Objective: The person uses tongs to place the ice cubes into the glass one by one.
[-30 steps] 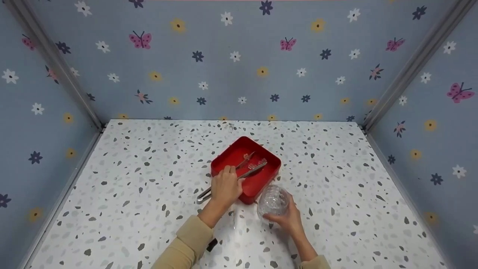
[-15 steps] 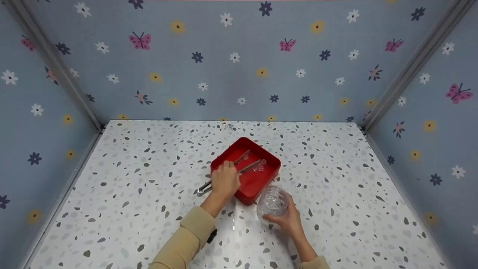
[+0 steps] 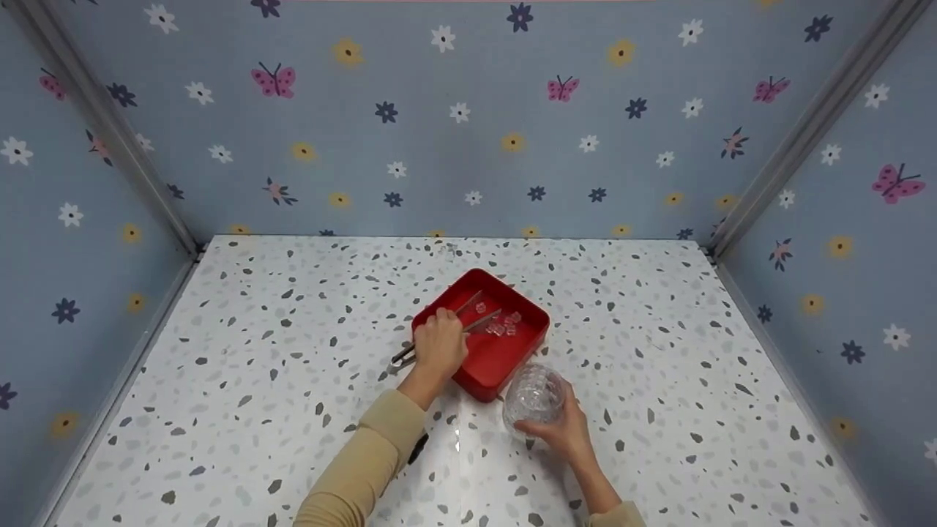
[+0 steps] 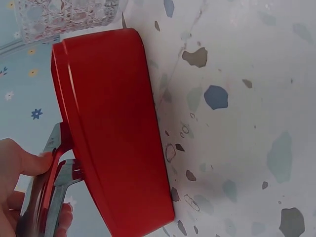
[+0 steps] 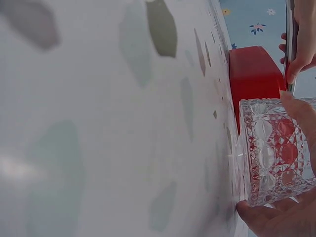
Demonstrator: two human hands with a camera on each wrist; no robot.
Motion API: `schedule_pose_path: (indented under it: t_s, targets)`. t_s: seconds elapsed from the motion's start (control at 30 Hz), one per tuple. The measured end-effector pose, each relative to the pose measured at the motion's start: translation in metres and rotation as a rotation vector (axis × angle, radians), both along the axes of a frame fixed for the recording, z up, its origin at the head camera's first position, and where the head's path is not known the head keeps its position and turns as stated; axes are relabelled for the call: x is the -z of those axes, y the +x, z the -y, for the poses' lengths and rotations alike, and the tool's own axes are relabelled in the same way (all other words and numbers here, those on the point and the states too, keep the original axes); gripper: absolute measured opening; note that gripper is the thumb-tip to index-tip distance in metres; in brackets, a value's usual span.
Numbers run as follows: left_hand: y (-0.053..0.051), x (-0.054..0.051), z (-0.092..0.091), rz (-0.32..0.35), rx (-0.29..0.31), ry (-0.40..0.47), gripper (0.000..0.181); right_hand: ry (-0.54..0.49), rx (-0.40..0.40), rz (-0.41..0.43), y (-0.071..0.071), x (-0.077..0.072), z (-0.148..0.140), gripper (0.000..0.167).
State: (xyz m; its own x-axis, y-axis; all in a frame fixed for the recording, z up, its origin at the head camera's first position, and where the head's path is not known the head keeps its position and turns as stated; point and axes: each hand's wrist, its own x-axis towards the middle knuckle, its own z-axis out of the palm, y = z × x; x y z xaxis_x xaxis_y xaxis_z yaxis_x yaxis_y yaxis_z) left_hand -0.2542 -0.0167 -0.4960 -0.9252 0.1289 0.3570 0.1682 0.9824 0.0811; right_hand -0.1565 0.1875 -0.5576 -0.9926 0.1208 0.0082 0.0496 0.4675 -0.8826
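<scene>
My left hand (image 3: 439, 348) grips metal tongs (image 3: 402, 359) over the near-left side of a red tray (image 3: 501, 369). The two tong arms reach spread into the tray, near several small clear cubes (image 3: 505, 324) on its floor; one cube (image 3: 480, 307) lies apart, close to the arms. In the left wrist view the fingers wrap the tongs (image 4: 58, 190) beside the tray wall (image 4: 113, 128). My right hand (image 3: 567, 432) holds a clear patterned glass (image 3: 533, 399) at the tray's near-right side. The right wrist view shows thumb and fingers around the glass (image 5: 269, 153).
Under everything lies a white speckled tabletop (image 3: 256, 380). Blue flowered walls (image 3: 454, 80) stand behind and on both sides, with grey metal posts (image 3: 139, 157) at the corners. A small dark object (image 3: 418, 449) shows beside the left sleeve.
My left hand has shifted slightly up and left with the tongs, whose tips have drawn back from the cubes toward the left. My right hand and the glass have barely moved.
</scene>
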Motion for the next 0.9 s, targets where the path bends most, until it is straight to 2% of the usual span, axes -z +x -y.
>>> schedule_pose_path:
  t_s: [0.23,0.43,0.6,0.9]
  targets:
    - [-0.008,0.002,-0.001,0.058,-0.026,-0.005,0.038,-0.005,-0.001,0.013,0.000,-0.001,0.000,0.099]
    - [-0.013,0.007,-0.003,0.010,-0.046,-0.026,0.034,0.003,-0.010,-0.004,0.000,0.001,0.000,0.098]
    - [-0.015,0.011,-0.005,-0.030,-0.064,-0.009,0.035,-0.001,-0.017,-0.012,-0.001,0.001,-0.001,0.098]
    - [-0.019,0.014,-0.007,0.003,-0.077,0.036,0.034,-0.011,-0.003,-0.016,0.000,0.001,-0.001,0.099]
